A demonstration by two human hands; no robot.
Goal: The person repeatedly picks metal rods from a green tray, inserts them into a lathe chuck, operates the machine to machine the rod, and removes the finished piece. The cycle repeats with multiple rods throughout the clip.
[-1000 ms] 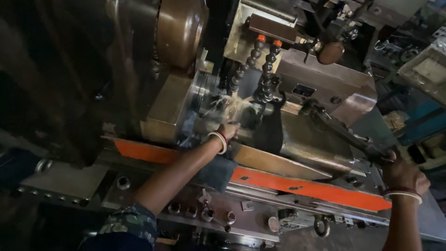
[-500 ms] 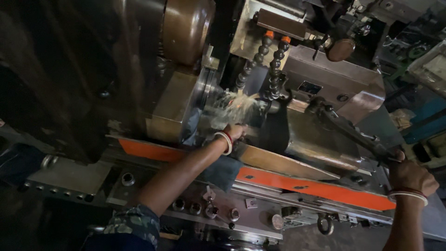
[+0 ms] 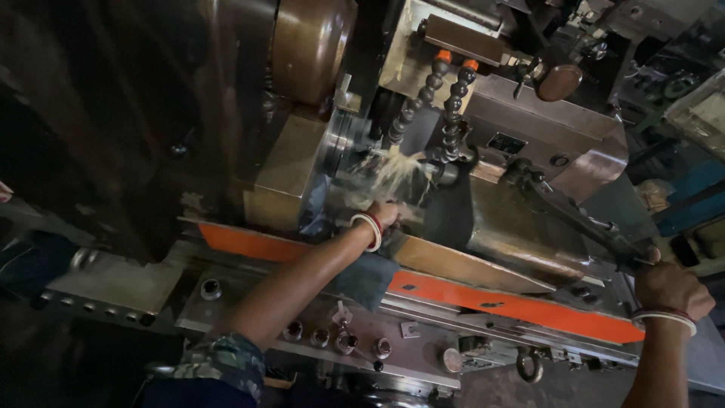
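Left hand (image 3: 384, 215) fingers hidden under spray, right hand (image 3: 669, 285) gripping 1 lever (image 3: 574, 219), 2 hoses (image 3: 434, 102).

Left hand (image 3: 384, 215) under the coolant hoses (image 3: 430, 98) — lever (image 3: 581, 219) right.

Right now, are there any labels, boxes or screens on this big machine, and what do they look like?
Plate: small dark rectangle on the grey housing, right of the black coolant hoses.
Pale flat box or tray: far right edge, above the right hand gripping the lever; too blurry to detail.
Screens: none.
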